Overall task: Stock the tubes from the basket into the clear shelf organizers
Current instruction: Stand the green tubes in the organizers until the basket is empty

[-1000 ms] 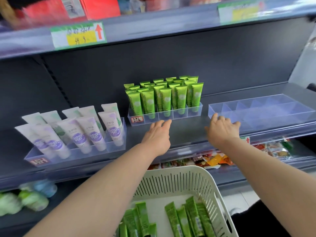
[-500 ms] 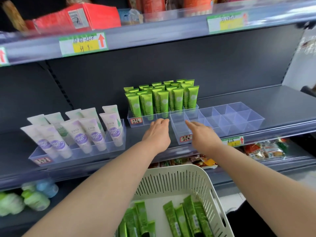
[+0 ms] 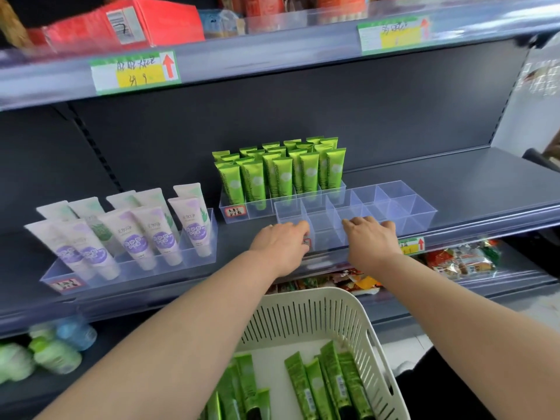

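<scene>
An empty clear organizer (image 3: 403, 207) with several compartments sits slanted on the middle shelf, in front of and to the right of a clear organizer full of upright green tubes (image 3: 281, 174). My left hand (image 3: 281, 242) grips its front left corner and covers its label. My right hand (image 3: 371, 237) holds its front wall, fingers curled over the rim. Below my arms, a white slotted basket (image 3: 318, 313) holds several green tubes (image 3: 330, 383) lying flat.
A clear tray of white and purple tubes (image 3: 136, 237) stands at the left of the same shelf. Price tags (image 3: 412, 245) line the shelf edges. Snack packets (image 3: 460, 262) lie on the shelf below, bottles (image 3: 54, 350) at the lower left, red boxes (image 3: 127, 22) above.
The empty organizer has slid left along the shelf with my right hand, from the far right to beside the green tubes. My left hand has moved onto its front left corner.
</scene>
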The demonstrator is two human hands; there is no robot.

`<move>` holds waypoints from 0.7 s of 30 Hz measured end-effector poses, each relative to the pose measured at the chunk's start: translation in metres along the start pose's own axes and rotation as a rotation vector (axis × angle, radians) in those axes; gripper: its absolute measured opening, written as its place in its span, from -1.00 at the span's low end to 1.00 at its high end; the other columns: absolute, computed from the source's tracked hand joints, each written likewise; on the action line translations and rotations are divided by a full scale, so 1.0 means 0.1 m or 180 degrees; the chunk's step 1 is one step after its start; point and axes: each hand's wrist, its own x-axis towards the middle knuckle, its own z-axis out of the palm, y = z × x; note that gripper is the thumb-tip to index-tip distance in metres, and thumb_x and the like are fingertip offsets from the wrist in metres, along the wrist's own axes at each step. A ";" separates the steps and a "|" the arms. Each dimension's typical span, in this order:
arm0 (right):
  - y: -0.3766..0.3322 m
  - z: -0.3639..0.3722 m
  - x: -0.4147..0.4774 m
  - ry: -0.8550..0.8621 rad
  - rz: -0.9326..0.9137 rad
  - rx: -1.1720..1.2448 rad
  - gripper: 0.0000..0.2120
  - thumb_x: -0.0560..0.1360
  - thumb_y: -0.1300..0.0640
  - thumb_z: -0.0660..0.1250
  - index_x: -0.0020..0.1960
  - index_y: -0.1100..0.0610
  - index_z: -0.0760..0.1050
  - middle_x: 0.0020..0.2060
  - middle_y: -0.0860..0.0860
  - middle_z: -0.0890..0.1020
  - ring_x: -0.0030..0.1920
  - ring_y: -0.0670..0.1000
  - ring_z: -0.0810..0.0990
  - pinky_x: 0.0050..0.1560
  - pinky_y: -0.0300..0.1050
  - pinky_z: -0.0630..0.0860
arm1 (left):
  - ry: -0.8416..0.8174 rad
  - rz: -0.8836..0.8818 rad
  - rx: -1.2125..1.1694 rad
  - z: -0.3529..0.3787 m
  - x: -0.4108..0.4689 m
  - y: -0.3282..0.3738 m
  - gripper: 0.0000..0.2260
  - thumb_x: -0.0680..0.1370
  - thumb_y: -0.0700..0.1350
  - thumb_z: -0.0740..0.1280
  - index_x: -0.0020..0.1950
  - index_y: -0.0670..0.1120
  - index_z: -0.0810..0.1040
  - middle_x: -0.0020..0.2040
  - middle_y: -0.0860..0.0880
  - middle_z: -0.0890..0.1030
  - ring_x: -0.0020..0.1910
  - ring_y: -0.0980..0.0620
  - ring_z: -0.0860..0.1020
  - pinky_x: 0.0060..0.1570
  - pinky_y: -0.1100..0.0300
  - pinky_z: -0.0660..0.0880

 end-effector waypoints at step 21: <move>-0.99 0.14 -0.15 0.0570 -0.0972 0.0725 -0.46 0.58 -0.17 0.10 0.47 0.07 0.21 0.43 0.03 0.30 0.43 0.08 0.24 0.39 0.13 0.17 | 0.0546 -0.0298 0.0214 0.21 -0.81 -0.73 -0.65 0.59 -0.09 0.23 0.39 -0.05 0.37 0.31 -0.04 0.43 0.28 -0.10 0.38 0.34 0.04 0.23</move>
